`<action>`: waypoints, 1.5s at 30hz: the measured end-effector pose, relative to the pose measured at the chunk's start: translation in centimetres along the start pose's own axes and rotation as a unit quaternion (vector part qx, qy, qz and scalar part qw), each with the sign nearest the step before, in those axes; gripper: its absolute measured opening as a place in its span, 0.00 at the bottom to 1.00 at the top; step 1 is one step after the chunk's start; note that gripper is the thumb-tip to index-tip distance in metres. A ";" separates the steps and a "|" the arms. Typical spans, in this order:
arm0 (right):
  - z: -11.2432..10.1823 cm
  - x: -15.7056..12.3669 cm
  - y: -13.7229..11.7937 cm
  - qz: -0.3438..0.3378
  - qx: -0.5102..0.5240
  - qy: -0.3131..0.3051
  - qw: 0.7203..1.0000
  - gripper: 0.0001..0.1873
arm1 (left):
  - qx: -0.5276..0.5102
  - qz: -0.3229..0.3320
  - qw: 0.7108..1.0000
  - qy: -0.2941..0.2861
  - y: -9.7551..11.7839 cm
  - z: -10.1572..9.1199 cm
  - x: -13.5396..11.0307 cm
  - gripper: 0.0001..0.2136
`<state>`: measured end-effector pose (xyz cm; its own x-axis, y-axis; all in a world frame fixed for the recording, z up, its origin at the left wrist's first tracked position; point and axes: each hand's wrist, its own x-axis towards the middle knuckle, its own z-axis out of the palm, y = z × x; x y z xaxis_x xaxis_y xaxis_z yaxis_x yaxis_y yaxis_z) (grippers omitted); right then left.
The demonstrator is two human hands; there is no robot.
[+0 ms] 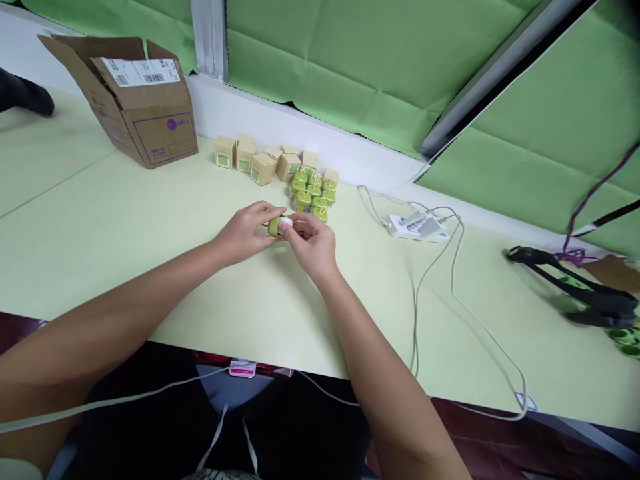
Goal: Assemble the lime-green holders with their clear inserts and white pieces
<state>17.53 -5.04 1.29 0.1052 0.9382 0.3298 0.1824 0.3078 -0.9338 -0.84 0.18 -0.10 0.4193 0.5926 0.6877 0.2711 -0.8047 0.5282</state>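
Just now, a small green object (275, 227) with a white end is being held between both hands, out over the pale surface (150, 267). Its long axis appears to lie roughly across the view, with the green body toward the left hand (243, 233) and the white end toward the right hand (313, 243). Neither hand is clearly nearer overall, as the object is shared between them. The green body is pinched by the left fingers (265, 217), which are closed on it, while the white end is gripped by the right fingers (300, 225), with the tips pressed against it. Much of the object is hidden by those fingers, and whether it touches the surface cannot be told.

Directly beyond the hands, a cluster of wrapped green items (311, 197) is set out, and behind it small cardboard boxes (265, 163) are grouped near the wall. Farther left, a carton (145, 113) is placed with its flaps open. To the right, a power strip (413, 228) is seen, with white cables (453, 293) trailing across the surface.
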 end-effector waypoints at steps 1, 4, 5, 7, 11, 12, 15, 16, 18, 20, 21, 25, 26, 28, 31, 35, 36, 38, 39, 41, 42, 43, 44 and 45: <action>0.0 0.0 0.0 -0.003 -0.006 0.001 1.000 0.24 | -0.002 0.001 1.000 0.002 0.0 0.0 0.0 0.20; 0.0 -0.1 0.0 -0.014 -0.018 0.004 1.000 0.24 | -0.003 -0.007 1.000 0.001 0.1 0.1 0.0 0.20; 0.0 -0.1 0.0 -0.016 -0.021 0.007 1.000 0.24 | -0.001 -0.008 1.000 0.000 0.1 0.1 0.0 0.19; 0.0 -0.1 0.0 -0.020 -0.027 0.012 0.999 0.24 | 0.001 -0.004 1.000 -0.001 0.0 0.1 0.0 0.19; 0.1 -0.2 0.2 -0.026 -0.030 0.009 0.999 0.22 | 0.004 0.008 1.000 -0.001 -0.2 0.1 -0.1 0.19; 0.1 -0.2 0.2 -0.027 -0.029 0.009 0.999 0.22 | 0.006 0.006 1.000 -0.003 -0.2 0.1 -0.1 0.19; 0.1 -0.2 0.4 -0.023 -0.037 0.015 0.999 0.23 | 0.012 0.003 1.000 -0.005 -0.2 0.1 0.0 0.19; 0.1 -0.3 0.5 -0.019 -0.040 0.018 0.999 0.23 | 0.012 0.004 1.000 -0.004 -0.2 0.1 0.0 0.19; 0.1 -0.3 0.5 -0.014 -0.040 0.018 0.999 0.23 | 0.012 0.009 1.000 -0.003 -0.2 0.1 0.0 0.19; 0.1 -0.3 0.4 -0.014 -0.033 0.014 0.999 0.23 | 0.010 0.014 1.000 -0.003 -0.2 0.1 0.0 0.19; 0.1 -0.3 0.3 -0.015 -0.030 0.011 0.999 0.23 | 0.009 0.014 1.000 -0.004 -0.2 0.1 0.0 0.19; 0.0 -0.4 -0.1 -0.010 -0.041 0.006 0.999 0.21 | 0.004 0.017 1.000 -0.012 -0.3 0.0 0.0 0.19; 0.0 -0.5 -0.1 -0.005 -0.047 0.007 0.999 0.21 | 0.000 0.018 1.000 -0.013 -0.2 0.0 0.1 0.18; 0.0 -0.5 -0.2 0.006 -0.055 0.011 0.998 0.21 | -0.005 0.015 1.000 -0.015 -0.1 -0.1 0.1 0.17; 0.1 -0.7 -0.2 0.014 -0.068 0.023 0.997 0.21 | -0.004 0.001 1.000 -0.029 0.2 -0.3 0.3 0.16; 0.3 -0.9 -0.5 0.014 -0.078 0.037 0.996 0.23 | -0.001 0.003 0.999 -0.044 0.3 -0.4 0.4 0.15; 0.3 -0.9 -0.5 0.016 -0.077 0.037 0.996 0.23 | 0.000 0.003 0.999 -0.045 0.3 -0.4 0.5 0.15; 0.3 -0.9 -0.5 0.020 -0.068 0.033 0.997 0.26 | 0.000 0.002 0.999 -0.045 0.2 -0.4 0.5 0.15; 0.4 -0.9 -0.4 0.019 -0.062 0.030 0.997 0.27 | 0.000 0.003 0.999 -0.042 0.3 -0.4 0.5 0.15; 0.4 -0.7 -0.2 0.012 -0.054 0.023 0.998 0.28 | -0.004 0.007 0.999 -0.034 0.4 -0.4 0.6 0.15; 0.4 -0.5 0.0 0.008 -0.053 0.023 0.998 0.28 | -0.007 0.011 0.999 -0.031 0.5 -0.4 0.6 0.15; 0.4 -0.2 0.0 0.006 -0.053 0.023 0.998 0.29 | -0.010 0.015 0.999 -0.029 0.6 -0.5 0.6 0.15; 0.3 0.0 -0.1 0.004 -0.057 0.024 0.998 0.28 | -0.012 0.018 0.999 -0.029 0.8 -0.5 0.7 0.15; 0.2 0.3 -0.4 -0.001 -0.063 0.027 0.998 0.28 | -0.012 0.020 0.999 -0.030 0.9 -0.5 0.8 0.15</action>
<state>17.34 -4.84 1.69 0.1576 0.9265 0.3416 0.3042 0.2836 -0.9094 -0.77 -0.05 1.14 0.4800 0.5570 0.6777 0.2323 -0.8257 0.5141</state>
